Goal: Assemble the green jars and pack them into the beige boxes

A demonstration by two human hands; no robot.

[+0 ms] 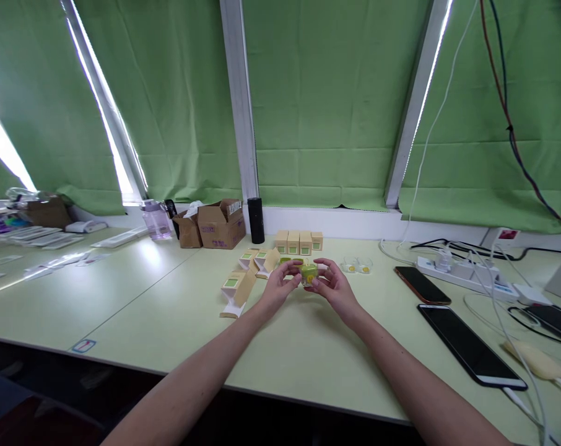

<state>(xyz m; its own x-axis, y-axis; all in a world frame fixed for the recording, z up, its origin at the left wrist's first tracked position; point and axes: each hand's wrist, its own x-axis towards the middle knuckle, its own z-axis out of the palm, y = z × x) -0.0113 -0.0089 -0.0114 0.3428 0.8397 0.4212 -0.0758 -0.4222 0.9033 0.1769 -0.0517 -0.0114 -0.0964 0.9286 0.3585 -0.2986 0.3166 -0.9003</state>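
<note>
Both my hands meet over the middle of the pale green table (136, 297). My left hand (278, 286) and my right hand (336, 287) pinch a small clear container with a yellow-green content (309, 273) between their fingertips. Just beyond the hands lie opened tan cartons with green labels (257, 260), and one more opened carton (236, 291) lies to the left of my left hand. A row of upright closed tan cartons (299, 242) stands behind them. Two small clear cups with yellow bits (357, 266) sit to the right of my right hand.
Brown cardboard boxes (220, 224), a black cylinder (256, 220) and a clear bottle (155, 219) stand at the back. Two dark phones (469, 347) lie on the right, by a white power strip (466, 272) with cables. White flat items (43, 236) lie far left.
</note>
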